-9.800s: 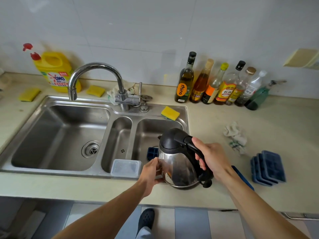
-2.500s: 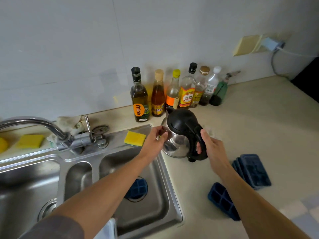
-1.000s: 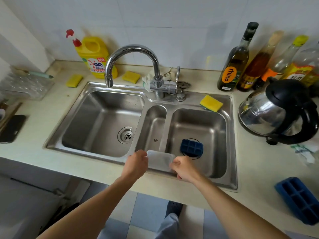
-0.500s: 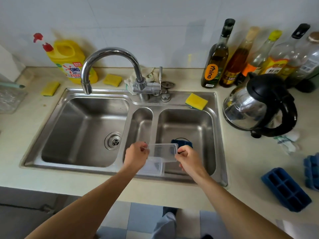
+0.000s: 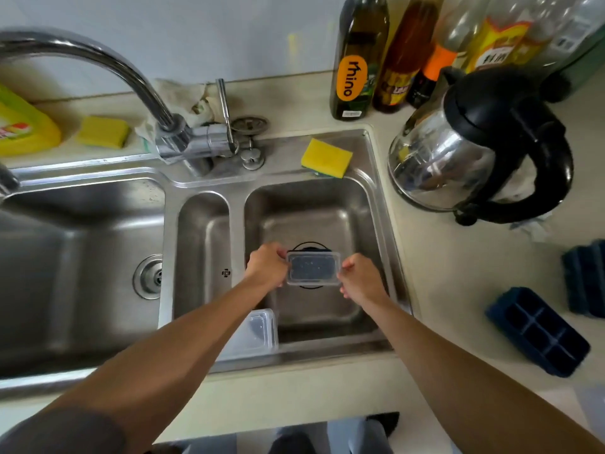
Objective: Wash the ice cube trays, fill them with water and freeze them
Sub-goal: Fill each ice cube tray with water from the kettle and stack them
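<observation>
The dark oil bottle [image 5: 358, 60] at the counter's back edge reads "rhino" on an orange oval; the labels next to it are too blurred to read. Over the sink's right basin [image 5: 360, 204], the left hand [image 5: 266, 263] and right hand [image 5: 360, 280] each pinch one end of a clear lid [image 5: 312, 268], fingers curled onto its rim. The lid is just above a dark ice cube tray [image 5: 311, 249] on the basin floor. A blue tray [image 5: 537, 330] lies cells-up near the counter's right edge. A second clear lid [image 5: 257, 332] rests on the sink's front rim.

Soft, even light, with bright glare on the polished steel kettle [image 5: 442, 165] and the curved chrome tap [image 5: 108, 62]. Wide-angle distortion bows the rim of the stainless steel sink [image 5: 82, 172], and the dark blue ice cube tray [image 5: 537, 332] near the right edge looks smeared.
</observation>
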### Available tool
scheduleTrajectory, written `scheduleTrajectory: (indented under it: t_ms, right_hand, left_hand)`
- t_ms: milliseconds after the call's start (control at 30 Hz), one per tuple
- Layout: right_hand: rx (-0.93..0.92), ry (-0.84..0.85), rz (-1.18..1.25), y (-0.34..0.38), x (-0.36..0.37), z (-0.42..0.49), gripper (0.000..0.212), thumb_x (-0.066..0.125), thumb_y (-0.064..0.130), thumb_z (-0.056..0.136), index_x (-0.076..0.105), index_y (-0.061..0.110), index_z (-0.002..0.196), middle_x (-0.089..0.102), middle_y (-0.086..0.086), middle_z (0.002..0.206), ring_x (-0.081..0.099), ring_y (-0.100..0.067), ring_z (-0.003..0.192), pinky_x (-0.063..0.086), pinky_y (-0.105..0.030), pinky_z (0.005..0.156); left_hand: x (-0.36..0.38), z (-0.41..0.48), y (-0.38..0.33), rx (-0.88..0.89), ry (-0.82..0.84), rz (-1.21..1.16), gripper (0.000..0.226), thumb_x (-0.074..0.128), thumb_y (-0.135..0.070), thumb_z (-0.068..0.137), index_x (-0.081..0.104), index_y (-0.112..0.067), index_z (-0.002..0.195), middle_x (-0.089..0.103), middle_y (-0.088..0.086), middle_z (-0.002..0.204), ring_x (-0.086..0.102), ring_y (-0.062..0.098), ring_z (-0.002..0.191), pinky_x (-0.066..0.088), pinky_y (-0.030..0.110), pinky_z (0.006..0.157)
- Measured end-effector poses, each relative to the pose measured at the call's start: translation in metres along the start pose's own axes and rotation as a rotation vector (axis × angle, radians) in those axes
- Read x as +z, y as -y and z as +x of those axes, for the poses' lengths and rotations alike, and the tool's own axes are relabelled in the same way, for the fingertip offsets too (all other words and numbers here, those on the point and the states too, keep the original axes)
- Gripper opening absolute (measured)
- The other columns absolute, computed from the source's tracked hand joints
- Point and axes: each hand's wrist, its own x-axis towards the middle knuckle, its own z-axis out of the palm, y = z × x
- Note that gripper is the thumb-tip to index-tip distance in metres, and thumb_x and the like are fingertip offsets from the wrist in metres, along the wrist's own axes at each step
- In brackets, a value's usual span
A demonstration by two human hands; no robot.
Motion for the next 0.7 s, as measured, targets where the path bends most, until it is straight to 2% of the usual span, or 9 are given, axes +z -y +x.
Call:
scheduleTrajectory:
  t_ms: [133, 233, 300, 400, 500, 600, 700]
  right_hand:
    - [0.066, 0.017, 0.026, -0.003, 0.02, 0.026, 0.011, 0.06, 0.006, 0.098, 0.055, 0.015, 0.095, 0.064, -0.01, 0.097, 0.069, -0.024, 0.09, 0.058, -0.03, 0.068]
    - [0.07, 0.019, -0.004, -0.008, 0.034, 0.037, 0.017, 0.066, 0.008, 0.095, 0.053, 0.017, 0.101, 0.055, 0.002, 0.093, 0.058, -0.011, 0.085, 0.045, -0.017, 0.058]
    - [0.08, 0.002, -0.013, -0.011, 0.04, 0.041, 0.02, 0.067, 0.011, 0.095, 0.052, 0.021, 0.103, 0.051, 0.008, 0.091, 0.049, -0.002, 0.076, 0.036, -0.013, 0.052]
    - [0.098, 0.002, -0.015, -0.014, 0.043, 0.047, 0.016, 0.066, 0.011, 0.095, 0.058, 0.017, 0.109, 0.058, 0.003, 0.095, 0.05, 0.001, 0.073, 0.034, -0.012, 0.051]
    - [0.096, 0.024, -0.018, -0.012, 0.042, 0.051, 0.011, 0.065, 0.012, 0.096, 0.061, 0.015, 0.106, 0.062, 0.001, 0.096, 0.053, -0.001, 0.074, 0.035, -0.014, 0.053]
    - [0.112, 0.014, -0.005, -0.011, 0.04, 0.054, 0.011, 0.064, 0.015, 0.098, 0.055, 0.02, 0.1, 0.053, 0.007, 0.088, 0.049, 0.0, 0.072, 0.034, -0.015, 0.053]
    - [0.13, -0.001, 0.008, -0.01, 0.04, 0.058, 0.008, 0.061, 0.018, 0.101, 0.053, 0.02, 0.099, 0.053, 0.005, 0.088, 0.049, -0.001, 0.072, 0.034, -0.016, 0.053]
  left_hand:
    - [0.012, 0.028, 0.009, -0.019, -0.002, 0.04, 0.021, 0.059, -0.002, 0.092, 0.06, -0.023, 0.091, 0.058, -0.005, 0.081, 0.058, 0.008, 0.067, 0.043, 0.016, 0.049]
    - [0.023, 0.043, 0.015, -0.021, 0.022, 0.065, 0.016, 0.06, -0.005, 0.093, 0.056, -0.02, 0.098, 0.055, -0.002, 0.089, 0.05, 0.007, 0.068, 0.037, 0.015, 0.052]
    - [0.029, 0.05, 0.017, -0.033, 0.034, 0.068, 0.016, 0.06, -0.004, 0.093, 0.056, -0.018, 0.099, 0.056, 0.001, 0.092, 0.052, 0.009, 0.072, 0.041, 0.019, 0.059]
    - [0.035, 0.055, 0.018, -0.049, 0.029, 0.049, 0.016, 0.06, -0.004, 0.094, 0.054, -0.018, 0.097, 0.058, 0.002, 0.093, 0.056, 0.016, 0.083, 0.045, 0.03, 0.072]
    - [0.038, 0.059, 0.018, -0.07, 0.021, 0.046, 0.014, 0.06, -0.005, 0.095, 0.054, -0.018, 0.096, 0.06, 0.005, 0.096, 0.059, 0.019, 0.086, 0.046, 0.031, 0.074]
    - [0.038, 0.063, 0.017, -0.093, 0.017, 0.065, 0.01, 0.059, -0.006, 0.096, 0.056, -0.015, 0.096, 0.06, 0.007, 0.096, 0.057, 0.019, 0.084, 0.046, 0.032, 0.073]
    - [0.04, 0.066, 0.017, -0.114, 0.017, 0.055, 0.006, 0.059, -0.008, 0.097, 0.056, -0.014, 0.098, 0.06, 0.008, 0.098, 0.058, 0.019, 0.083, 0.048, 0.032, 0.071]
